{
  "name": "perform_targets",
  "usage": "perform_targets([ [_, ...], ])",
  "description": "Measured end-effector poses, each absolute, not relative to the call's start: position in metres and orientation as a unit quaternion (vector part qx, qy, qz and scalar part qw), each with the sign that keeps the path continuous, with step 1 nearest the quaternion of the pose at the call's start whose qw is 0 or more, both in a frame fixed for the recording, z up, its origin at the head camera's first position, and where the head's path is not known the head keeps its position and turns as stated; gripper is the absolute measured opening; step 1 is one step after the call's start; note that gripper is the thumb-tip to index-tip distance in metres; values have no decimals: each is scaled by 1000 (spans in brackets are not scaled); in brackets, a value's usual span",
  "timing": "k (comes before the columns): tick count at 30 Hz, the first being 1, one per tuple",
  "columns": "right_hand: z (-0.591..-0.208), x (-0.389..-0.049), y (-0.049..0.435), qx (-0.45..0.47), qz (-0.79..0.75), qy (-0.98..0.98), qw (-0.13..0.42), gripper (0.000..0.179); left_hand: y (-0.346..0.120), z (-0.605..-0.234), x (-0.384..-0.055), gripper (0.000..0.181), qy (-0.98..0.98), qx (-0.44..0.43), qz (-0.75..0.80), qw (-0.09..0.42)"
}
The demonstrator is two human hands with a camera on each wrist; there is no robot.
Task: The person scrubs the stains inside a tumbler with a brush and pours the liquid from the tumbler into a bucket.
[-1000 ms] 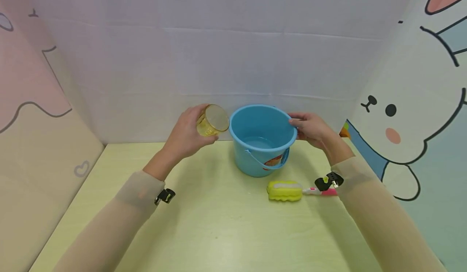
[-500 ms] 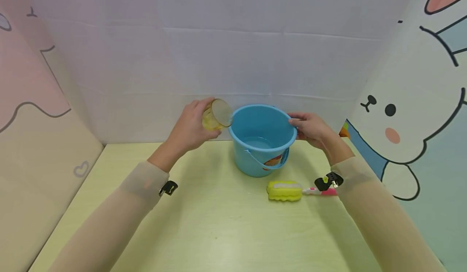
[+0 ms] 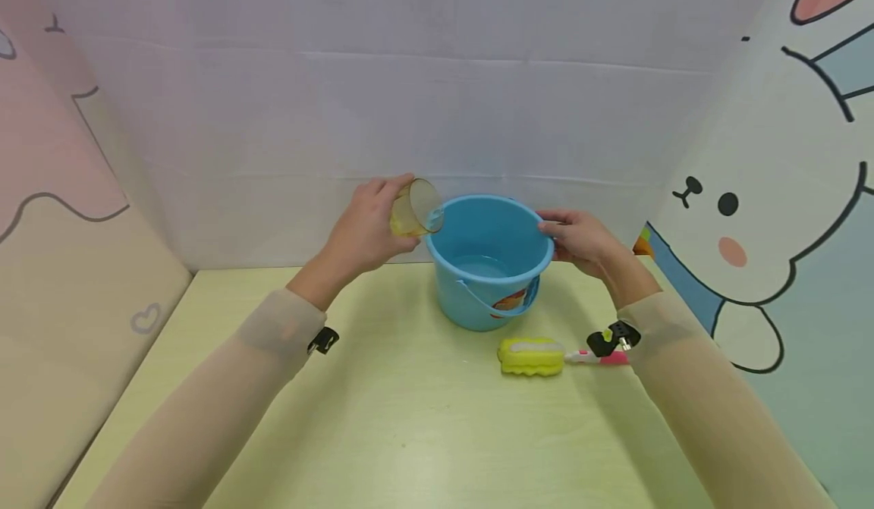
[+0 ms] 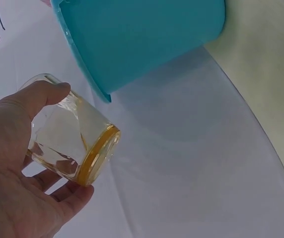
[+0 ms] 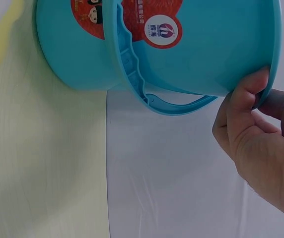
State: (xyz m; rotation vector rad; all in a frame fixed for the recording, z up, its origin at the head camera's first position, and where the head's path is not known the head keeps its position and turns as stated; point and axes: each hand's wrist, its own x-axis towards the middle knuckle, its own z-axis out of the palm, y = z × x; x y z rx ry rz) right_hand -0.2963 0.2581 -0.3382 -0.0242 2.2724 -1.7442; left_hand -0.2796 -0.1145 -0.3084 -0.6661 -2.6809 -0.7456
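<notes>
The glass (image 3: 408, 212) has shifted right, gripped by my left hand (image 3: 365, 228). My right hand (image 3: 580, 242) pinches the bucket (image 3: 488, 232); I'd best tip slowly, inside its rim.

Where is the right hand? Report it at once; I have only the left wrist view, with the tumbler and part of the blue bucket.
Observer: The right hand grips the blue bucket by its rim, on the side opposite the yellow-tinted tumbler.

Operator: Copy. Now name whatever else lies on the table that my view leaves out.

Observer: A yellow-headed sponge brush lies on the table, on the near side of the bucket as the head view shows it.
</notes>
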Motion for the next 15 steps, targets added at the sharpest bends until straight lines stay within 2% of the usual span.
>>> perform_targets([
  [15, -340, -299, 256, -9, -603, 786, 135, 53, -106, -300, -286, 93, -933, -250, -210, 151],
])
